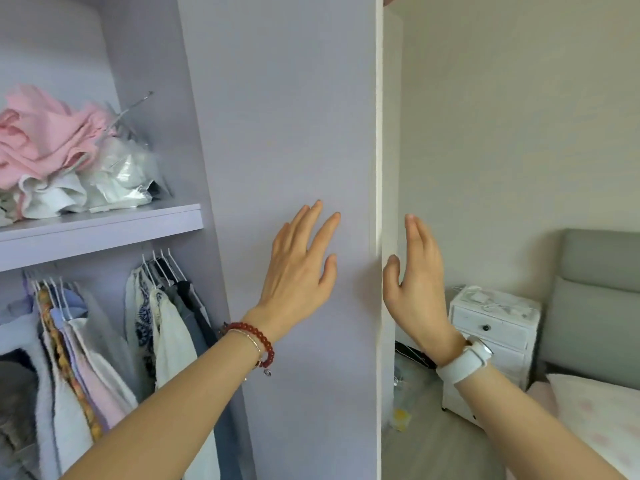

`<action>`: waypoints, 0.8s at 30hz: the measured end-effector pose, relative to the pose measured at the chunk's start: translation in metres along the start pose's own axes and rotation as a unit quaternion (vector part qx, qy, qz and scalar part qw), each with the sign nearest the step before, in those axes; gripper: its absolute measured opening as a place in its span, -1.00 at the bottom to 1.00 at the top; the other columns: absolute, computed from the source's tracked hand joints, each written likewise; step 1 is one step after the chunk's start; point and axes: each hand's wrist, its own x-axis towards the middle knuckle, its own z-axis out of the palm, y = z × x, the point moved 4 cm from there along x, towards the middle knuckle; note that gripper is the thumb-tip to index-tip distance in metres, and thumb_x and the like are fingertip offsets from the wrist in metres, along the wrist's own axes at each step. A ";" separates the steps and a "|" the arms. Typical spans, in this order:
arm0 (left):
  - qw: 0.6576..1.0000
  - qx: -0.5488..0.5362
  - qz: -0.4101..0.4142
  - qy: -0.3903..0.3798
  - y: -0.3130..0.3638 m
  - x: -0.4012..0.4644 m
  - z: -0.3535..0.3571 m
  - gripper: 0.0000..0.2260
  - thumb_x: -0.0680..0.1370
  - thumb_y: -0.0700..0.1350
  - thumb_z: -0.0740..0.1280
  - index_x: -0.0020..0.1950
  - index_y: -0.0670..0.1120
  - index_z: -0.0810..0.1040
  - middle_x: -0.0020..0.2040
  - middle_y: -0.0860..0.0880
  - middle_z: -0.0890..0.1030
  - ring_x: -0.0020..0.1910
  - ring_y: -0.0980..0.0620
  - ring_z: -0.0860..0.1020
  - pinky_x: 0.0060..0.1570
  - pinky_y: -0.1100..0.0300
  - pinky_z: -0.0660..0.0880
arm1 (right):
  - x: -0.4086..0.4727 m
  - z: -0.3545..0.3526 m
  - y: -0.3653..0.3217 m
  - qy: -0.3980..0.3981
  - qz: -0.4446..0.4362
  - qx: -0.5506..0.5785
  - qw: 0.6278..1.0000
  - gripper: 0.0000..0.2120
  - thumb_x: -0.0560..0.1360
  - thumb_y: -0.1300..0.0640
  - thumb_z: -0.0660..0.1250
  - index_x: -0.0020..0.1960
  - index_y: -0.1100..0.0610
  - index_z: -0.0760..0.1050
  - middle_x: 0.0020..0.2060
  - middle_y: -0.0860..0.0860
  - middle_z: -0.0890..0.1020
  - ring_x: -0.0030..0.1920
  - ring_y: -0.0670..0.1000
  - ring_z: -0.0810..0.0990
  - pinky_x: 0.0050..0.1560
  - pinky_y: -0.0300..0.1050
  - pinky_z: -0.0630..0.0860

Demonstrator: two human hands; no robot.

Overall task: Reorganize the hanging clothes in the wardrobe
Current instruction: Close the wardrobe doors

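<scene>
A pale lilac wardrobe door [294, 133] stands open, edge-on to me, in the middle of the view. My left hand [301, 268], with a red bead bracelet at the wrist, lies flat and spread on the door's inner face. My right hand [415, 289], with a white watch, is open just beyond the door's white edge, thumb close to it. Inside the wardrobe at lower left, clothes on white hangers [162, 306] hang in two bunches: white, blue-patterned and dark garments beside the door, and white, pink and fluffy ones [76, 358] further left.
A shelf [104, 226] above the rail carries a heap of pink cloth [45, 136] and plastic-wrapped items [121, 174]. To the right stand a small white drawer unit [491, 334], a grey padded headboard [595, 299] and a bed with pale bedding [595, 410]. Small clutter lies on the floor behind the door.
</scene>
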 end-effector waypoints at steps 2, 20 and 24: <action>1.000 0.001 0.006 0.003 0.008 0.002 -0.003 -0.53 0.51 -0.21 0.25 0.42 -0.18 0.30 0.44 -0.23 0.24 0.43 -0.22 0.22 0.35 -0.13 0.23 | -0.002 0.010 0.006 -0.120 0.073 0.085 0.986 -0.56 0.54 0.24 0.09 0.41 0.13 0.19 0.12 -0.11 0.50 0.03 -0.05 0.51 0.13 -0.09 0.39; 0.956 0.265 0.096 0.080 -0.058 -0.077 -0.183 -0.61 0.57 -0.15 0.12 0.41 -0.15 0.28 0.43 -0.11 0.23 0.44 -0.17 0.15 0.37 -0.13 0.15 | -0.083 0.096 -0.166 -0.182 -0.229 0.315 0.903 -0.56 0.53 0.17 0.12 0.39 0.23 0.20 0.35 0.11 0.31 0.38 0.05 0.28 0.39 -0.13 0.25; 0.930 0.363 0.019 0.061 -0.105 -0.112 -0.230 -0.57 0.54 -0.05 0.19 0.39 -0.14 0.33 0.44 -0.08 0.26 0.44 -0.18 0.19 0.31 -0.11 0.25 | -0.105 0.151 -0.214 -0.273 -0.294 0.235 0.885 -0.46 0.54 0.10 0.09 0.47 0.12 0.01 0.48 0.03 0.04 0.50 0.04 -0.05 0.48 -0.02 -0.01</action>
